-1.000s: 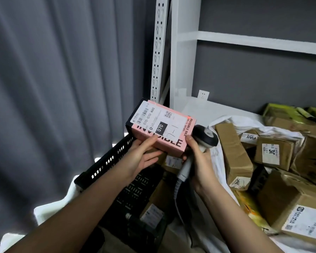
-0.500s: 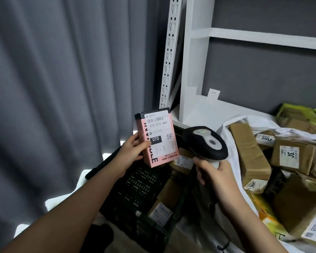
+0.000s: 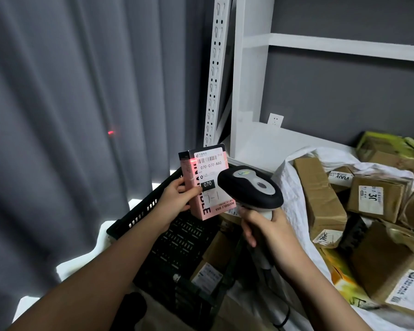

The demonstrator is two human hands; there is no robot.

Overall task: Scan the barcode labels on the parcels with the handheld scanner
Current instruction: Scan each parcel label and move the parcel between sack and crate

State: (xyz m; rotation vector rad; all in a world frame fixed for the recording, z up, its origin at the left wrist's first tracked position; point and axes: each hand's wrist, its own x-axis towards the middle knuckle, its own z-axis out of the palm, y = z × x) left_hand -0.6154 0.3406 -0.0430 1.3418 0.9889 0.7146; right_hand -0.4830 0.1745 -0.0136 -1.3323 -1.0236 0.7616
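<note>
My left hand (image 3: 177,196) grips a pink box (image 3: 201,206) upright by its left edge, thumb on the front. A white barcode label (image 3: 210,170) marked 070-070-A80 covers the box's upper front. My right hand (image 3: 265,231) is wrapped round the handle of a black and grey handheld scanner (image 3: 251,186), whose head points left at the label. A red scan line glows across the box at the barcode's left end, and a red spot falls on the curtain behind.
A black slotted crate (image 3: 151,211) with several labelled parcels stands below my hands. To the right, brown cardboard parcels (image 3: 320,199) lie piled on a white sack. A grey curtain (image 3: 69,115) hangs at left; a white shelf frame (image 3: 244,91) stands behind.
The box went from lying slanted in both hands to upright in my left hand alone. My right hand raised the scanner beside the label, and a red scan line now shows.
</note>
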